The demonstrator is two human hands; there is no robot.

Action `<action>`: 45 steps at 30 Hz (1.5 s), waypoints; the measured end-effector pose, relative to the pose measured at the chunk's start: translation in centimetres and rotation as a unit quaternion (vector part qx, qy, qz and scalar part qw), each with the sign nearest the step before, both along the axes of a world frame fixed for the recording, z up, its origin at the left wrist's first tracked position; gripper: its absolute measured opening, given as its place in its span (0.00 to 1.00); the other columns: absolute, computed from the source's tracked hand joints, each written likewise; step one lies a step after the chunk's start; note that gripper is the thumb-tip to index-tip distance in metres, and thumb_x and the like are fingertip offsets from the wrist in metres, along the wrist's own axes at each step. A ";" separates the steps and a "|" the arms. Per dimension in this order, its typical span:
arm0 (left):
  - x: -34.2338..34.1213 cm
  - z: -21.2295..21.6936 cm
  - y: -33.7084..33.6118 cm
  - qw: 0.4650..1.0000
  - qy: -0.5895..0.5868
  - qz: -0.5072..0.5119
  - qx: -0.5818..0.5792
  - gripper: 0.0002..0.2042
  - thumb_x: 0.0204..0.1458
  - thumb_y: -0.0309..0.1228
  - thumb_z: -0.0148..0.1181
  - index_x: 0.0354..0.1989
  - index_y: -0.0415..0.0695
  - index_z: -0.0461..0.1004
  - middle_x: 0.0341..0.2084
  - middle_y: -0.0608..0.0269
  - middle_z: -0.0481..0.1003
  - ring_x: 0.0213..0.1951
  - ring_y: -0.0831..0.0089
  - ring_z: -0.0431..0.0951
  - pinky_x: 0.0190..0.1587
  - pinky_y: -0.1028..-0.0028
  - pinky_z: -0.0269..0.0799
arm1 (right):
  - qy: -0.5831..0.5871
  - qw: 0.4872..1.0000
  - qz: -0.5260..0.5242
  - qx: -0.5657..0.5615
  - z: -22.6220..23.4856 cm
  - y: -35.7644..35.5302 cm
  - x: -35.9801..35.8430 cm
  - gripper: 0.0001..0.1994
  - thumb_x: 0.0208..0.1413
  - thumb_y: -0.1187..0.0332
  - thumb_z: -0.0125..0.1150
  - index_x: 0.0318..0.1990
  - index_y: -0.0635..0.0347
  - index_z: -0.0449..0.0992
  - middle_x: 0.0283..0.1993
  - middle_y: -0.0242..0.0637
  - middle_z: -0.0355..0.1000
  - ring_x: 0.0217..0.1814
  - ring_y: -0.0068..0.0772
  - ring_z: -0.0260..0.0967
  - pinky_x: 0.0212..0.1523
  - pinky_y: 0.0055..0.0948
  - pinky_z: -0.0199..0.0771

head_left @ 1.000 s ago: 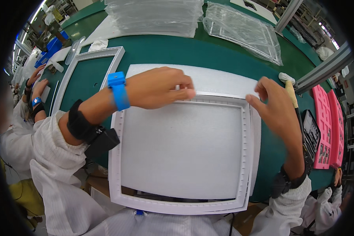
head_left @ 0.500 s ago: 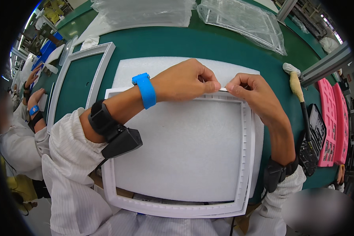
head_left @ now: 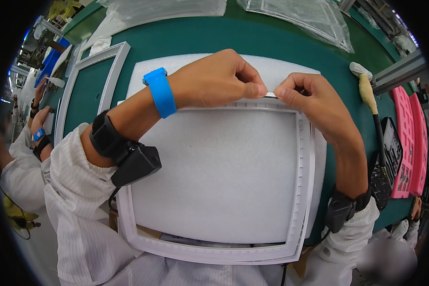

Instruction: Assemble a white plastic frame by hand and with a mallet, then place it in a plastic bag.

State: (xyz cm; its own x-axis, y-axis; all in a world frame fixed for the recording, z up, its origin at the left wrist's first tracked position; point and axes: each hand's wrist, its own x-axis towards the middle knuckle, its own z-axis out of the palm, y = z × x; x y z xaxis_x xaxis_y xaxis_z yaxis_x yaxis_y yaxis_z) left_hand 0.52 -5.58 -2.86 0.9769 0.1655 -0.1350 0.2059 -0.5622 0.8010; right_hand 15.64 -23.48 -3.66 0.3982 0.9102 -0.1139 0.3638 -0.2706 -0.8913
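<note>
A white rectangular plastic frame (head_left: 214, 253) lies in front of me, its inner edge lined with small ribs along the right side. Both hands are at its far bar, right of the middle. My left hand (head_left: 219, 80), a blue watch on its wrist, pinches thumb against forefinger there. A short way right, my right hand (head_left: 312, 97) pinches in the same manner. Between the fingertips shows a thin strip (head_left: 270, 96), light with a dark edge, lying along the bar. The fingers hide its ends. Under the frame is a white foam sheet (head_left: 209, 176).
A second white frame (head_left: 115, 78) lies left on the green table (head_left: 176, 40). Plastic-wrapped pieces (head_left: 300, 19) lie at the back. On the right are a mallet-like tool (head_left: 367, 93), a black tool case (head_left: 392, 148) and pink trays (head_left: 405, 143). Another person's hand (head_left: 40, 117) shows far left.
The view has shifted, so the hands and the frame's far bar sit higher in the picture. Both hands keep their pinch at about the same place on the bar.
</note>
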 end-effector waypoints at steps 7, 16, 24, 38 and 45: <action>0.1 0.0 -0.1 0.999 -0.005 0.005 0.035 0.14 0.57 0.39 0.65 0.38 0.40 0.84 0.25 0.65 0.79 0.29 0.77 0.72 0.35 0.76 0.69 | 0.010 1.000 0.021 0.003 -0.3 -0.1 0.8 0.14 0.58 0.59 0.64 0.31 0.64 0.79 0.27 0.27 0.68 0.32 0.19 0.61 0.34 0.22 0.60; 0.0 -0.2 0.0 0.999 -0.030 -0.005 0.034 0.14 0.56 0.39 0.65 0.37 0.38 0.84 0.25 0.61 0.79 0.30 0.74 0.75 0.37 0.75 0.71 | -0.001 1.000 0.026 -0.008 0.2 0.2 0.5 0.15 0.58 0.59 0.65 0.30 0.64 0.79 0.27 0.26 0.69 0.32 0.17 0.61 0.34 0.20 0.60; 0.3 -0.2 0.2 0.999 -0.018 -0.022 -0.021 0.15 0.55 0.39 0.66 0.38 0.37 0.83 0.28 0.58 0.81 0.32 0.74 0.76 0.40 0.72 0.73 | 0.008 1.000 0.018 -0.011 0.4 -0.1 0.2 0.13 0.59 0.63 0.65 0.31 0.65 0.79 0.28 0.28 0.71 0.33 0.19 0.63 0.35 0.23 0.64; -0.1 -0.1 -0.5 0.999 -0.016 0.004 -0.033 0.13 0.55 0.37 0.67 0.36 0.37 0.83 0.28 0.59 0.80 0.32 0.72 0.76 0.41 0.72 0.73 | -0.017 0.999 0.018 -0.029 1.2 0.3 -0.2 0.12 0.57 0.64 0.65 0.29 0.66 0.77 0.27 0.30 0.71 0.32 0.20 0.63 0.34 0.24 0.65; 0.2 -0.4 0.1 0.999 -0.022 -0.024 -0.027 0.13 0.56 0.37 0.66 0.35 0.37 0.83 0.27 0.59 0.80 0.31 0.72 0.75 0.39 0.72 0.72 | -0.009 1.000 0.000 -0.030 1.1 -0.1 -0.4 0.13 0.56 0.64 0.65 0.29 0.66 0.77 0.28 0.32 0.73 0.32 0.20 0.65 0.34 0.23 0.66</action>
State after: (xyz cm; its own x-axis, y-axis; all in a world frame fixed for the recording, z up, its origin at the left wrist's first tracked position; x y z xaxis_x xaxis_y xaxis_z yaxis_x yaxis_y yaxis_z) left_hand 0.68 -5.49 -3.30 0.9887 0.1115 -0.1001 0.1442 -0.5268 0.8376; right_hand 15.27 -23.57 -2.55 0.4012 0.9017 -0.1609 0.3788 -0.3233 -0.8672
